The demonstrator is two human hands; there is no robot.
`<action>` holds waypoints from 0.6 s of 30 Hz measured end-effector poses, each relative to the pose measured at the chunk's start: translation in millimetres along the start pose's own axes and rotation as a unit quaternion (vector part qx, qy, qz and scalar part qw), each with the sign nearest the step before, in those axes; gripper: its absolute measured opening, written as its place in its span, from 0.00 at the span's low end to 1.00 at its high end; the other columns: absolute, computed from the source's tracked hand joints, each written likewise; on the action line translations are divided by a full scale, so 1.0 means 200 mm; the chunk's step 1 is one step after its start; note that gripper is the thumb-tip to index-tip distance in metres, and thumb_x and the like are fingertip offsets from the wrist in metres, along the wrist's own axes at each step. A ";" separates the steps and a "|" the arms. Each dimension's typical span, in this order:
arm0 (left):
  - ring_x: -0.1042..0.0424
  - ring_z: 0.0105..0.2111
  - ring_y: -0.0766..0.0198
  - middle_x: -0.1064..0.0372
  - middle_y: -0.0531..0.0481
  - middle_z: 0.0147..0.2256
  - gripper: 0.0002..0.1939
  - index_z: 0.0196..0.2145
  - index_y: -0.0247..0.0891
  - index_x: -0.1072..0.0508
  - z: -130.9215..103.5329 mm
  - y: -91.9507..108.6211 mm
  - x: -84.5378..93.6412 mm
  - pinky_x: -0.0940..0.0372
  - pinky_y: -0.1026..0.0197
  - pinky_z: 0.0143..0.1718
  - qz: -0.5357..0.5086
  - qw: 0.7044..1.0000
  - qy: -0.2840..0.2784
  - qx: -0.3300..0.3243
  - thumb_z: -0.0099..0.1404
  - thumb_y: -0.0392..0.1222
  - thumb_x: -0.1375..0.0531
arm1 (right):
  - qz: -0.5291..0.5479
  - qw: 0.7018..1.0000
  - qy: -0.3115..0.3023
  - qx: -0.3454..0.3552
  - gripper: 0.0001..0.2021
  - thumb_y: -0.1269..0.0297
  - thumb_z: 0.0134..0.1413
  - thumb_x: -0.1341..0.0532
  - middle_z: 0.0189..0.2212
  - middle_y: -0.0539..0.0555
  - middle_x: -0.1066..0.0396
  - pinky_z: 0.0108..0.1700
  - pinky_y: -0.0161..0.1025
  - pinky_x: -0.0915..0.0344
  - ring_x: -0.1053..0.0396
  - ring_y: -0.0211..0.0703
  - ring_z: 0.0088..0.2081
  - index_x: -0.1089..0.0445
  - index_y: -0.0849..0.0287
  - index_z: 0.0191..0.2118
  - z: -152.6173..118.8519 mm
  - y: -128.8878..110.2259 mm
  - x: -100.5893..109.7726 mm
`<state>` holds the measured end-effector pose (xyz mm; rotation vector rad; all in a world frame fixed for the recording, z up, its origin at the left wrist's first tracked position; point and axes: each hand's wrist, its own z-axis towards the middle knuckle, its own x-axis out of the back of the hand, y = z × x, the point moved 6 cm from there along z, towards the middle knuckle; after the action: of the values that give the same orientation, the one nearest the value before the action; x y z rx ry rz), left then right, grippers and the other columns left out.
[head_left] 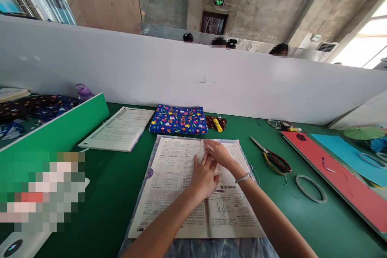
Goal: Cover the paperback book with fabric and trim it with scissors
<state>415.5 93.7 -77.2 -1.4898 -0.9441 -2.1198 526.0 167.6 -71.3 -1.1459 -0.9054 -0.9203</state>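
Observation:
An open printed book [169, 193] lies on a grey-blue patterned cloth or cover [223, 248] in front of me. My left hand [205, 175] rests on the pages near the middle fold, palm down with fingers stretched out. My right hand [218, 153] lies flat near the top of the fold, its fingers meeting the left fingertips. A bracelet [242, 177] circles the right wrist. Neither hand grips anything that I can see. Just beyond the book lie a blue patterned cloth pouch [179, 120] and a yellow tube-shaped item [217, 125].
Scissors [273, 159] and a grey ring [311, 188] lie to the right, beside a red board [335, 185] and a blue sheet [353, 157]. Printed papers [119, 129] and a green divider [66, 123] stand left. A white partition [169, 72] runs behind; people's heads show above it.

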 end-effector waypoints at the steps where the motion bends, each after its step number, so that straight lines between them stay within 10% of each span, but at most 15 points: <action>1: 0.59 0.67 0.51 0.49 0.41 0.65 0.25 0.60 0.41 0.39 0.00 0.00 0.00 0.61 0.32 0.63 -0.002 1.000 0.005 0.000 0.67 0.50 0.47 | 0.000 1.000 0.001 0.008 0.19 0.65 0.64 0.50 0.57 0.54 0.32 0.60 0.40 0.44 0.36 0.42 0.58 0.35 0.57 0.58 -0.01 -0.03 -0.02; 18: 0.51 0.65 0.50 0.43 0.41 0.62 0.22 0.56 0.40 0.35 0.00 0.01 0.01 0.59 0.33 0.63 -0.012 1.000 0.013 0.022 0.66 0.48 0.47 | -0.052 0.998 -0.039 0.005 0.21 0.67 0.65 0.52 0.54 0.53 0.30 0.62 0.42 0.47 0.35 0.44 0.57 0.38 0.55 0.61 0.12 -0.19 0.01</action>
<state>414.8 92.6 -74.6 -1.4335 -0.9976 -2.1155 488.5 184.4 -53.1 -1.1419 -1.0397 -0.9597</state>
